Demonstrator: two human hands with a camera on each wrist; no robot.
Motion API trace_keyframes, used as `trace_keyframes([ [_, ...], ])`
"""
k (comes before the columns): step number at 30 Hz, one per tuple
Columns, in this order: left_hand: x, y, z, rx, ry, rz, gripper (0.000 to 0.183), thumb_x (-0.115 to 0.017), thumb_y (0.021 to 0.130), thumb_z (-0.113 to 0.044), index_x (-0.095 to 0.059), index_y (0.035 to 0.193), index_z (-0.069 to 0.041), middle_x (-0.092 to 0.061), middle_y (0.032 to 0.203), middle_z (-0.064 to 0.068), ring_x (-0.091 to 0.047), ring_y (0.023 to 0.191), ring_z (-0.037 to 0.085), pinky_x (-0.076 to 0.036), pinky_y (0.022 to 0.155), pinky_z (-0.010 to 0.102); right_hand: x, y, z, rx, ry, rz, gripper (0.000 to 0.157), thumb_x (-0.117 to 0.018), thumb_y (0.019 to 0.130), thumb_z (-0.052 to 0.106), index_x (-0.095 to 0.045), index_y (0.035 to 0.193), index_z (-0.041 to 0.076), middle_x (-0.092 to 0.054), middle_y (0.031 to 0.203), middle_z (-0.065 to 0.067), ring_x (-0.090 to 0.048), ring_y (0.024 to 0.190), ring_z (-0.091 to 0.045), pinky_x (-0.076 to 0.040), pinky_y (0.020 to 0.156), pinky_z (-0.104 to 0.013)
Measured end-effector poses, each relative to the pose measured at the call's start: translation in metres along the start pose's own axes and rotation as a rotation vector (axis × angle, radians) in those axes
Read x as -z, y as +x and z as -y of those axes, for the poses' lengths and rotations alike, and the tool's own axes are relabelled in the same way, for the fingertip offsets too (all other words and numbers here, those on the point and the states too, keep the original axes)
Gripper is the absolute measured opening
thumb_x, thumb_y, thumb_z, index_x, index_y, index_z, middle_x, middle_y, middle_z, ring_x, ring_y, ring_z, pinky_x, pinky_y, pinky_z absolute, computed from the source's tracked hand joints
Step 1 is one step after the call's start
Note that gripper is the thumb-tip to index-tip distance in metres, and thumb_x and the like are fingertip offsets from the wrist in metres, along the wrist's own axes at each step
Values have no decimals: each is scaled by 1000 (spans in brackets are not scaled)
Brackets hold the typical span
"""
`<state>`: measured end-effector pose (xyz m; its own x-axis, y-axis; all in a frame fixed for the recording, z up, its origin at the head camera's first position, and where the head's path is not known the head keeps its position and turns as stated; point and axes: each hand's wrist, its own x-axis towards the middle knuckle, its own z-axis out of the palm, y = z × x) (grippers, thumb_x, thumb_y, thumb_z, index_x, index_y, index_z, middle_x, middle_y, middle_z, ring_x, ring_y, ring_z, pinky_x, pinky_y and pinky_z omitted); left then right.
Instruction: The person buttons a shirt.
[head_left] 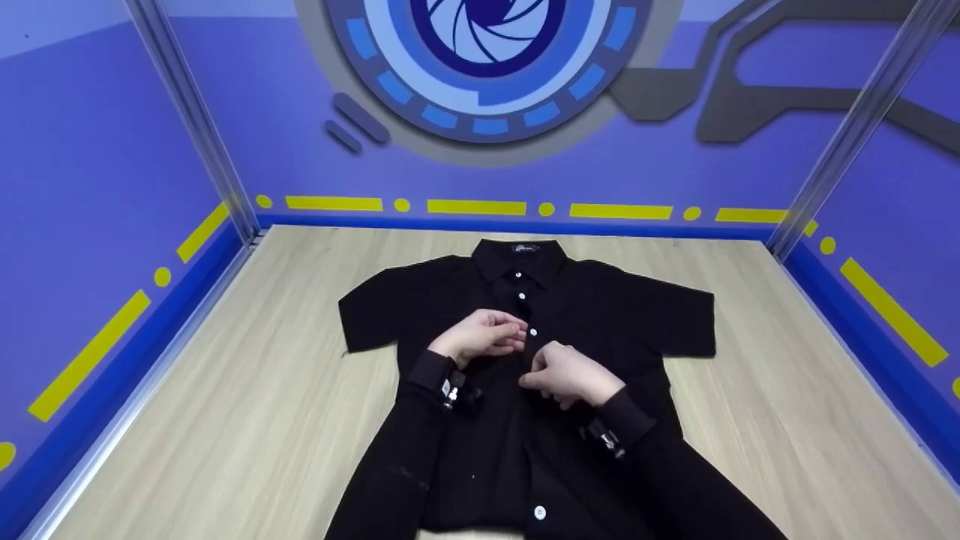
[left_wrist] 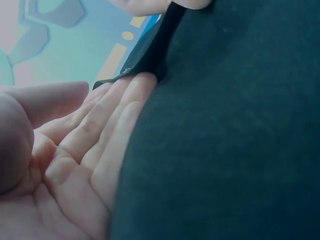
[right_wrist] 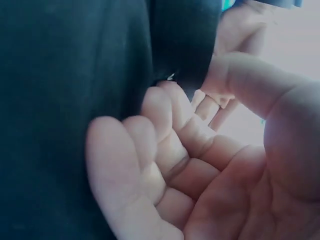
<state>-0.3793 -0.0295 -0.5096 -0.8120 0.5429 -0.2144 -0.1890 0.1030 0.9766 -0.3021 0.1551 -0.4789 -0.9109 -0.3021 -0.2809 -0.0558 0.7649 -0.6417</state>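
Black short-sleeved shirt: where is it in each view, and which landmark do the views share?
Head: black shirt, centre, down to the bottom edge.
Left wrist: black shirt, filling the right side.
Right wrist: black shirt, filling the left side.
Shared landmark: left hand; centre, lower left, upper right respectively.

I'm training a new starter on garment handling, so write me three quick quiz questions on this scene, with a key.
1. What colour are the buttons on the shirt?
A) Red
B) White
C) Yellow

2. True or false: the shirt lies face down on the table.

3. In the head view, which of the person's hands is nearer the collar?

Key:
1. B, white.
2. False; the shirt lies face up, with its buttons showing.
3. The left hand; the right hand is lower down the shirt's front.
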Motion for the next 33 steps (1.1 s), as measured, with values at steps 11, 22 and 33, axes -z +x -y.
trace_keyframes([
  [11, -17, -15, -5, -100, 253, -87, 29, -60, 93, -7, -62, 121, 2, -69, 104, 18, -65, 82, 16, -51, 67, 21, 11, 0, -24, 78, 241, 148, 12, -70, 83, 13, -66, 81, 2, -59, 62, -6, -56, 50, -14, -51, 46, -27],
  [22, -42, -40, -10, -107, 697, -126, 17, -76, 80, -14, -71, 94, -8, -69, 74, -3, -59, 57, 5, -47, 53, 19, 20, 6, -32, 84, 381, 128, 11, -67, 80, 5, -65, 87, -3, -58, 60, -1, -54, 54, -11, -46, 49, -22],
  [33, -56, -40, -3, -165, 947, -195, 13, -81, 70, -25, -74, 80, -22, -68, 69, -16, -57, 74, 4, -46, 77, 26, 20, 9, -35, 68, 392, 91, 3, -61, 79, 3, -63, 80, 5, -57, 61, 0, -53, 55, -10, -45, 50, -23],
])
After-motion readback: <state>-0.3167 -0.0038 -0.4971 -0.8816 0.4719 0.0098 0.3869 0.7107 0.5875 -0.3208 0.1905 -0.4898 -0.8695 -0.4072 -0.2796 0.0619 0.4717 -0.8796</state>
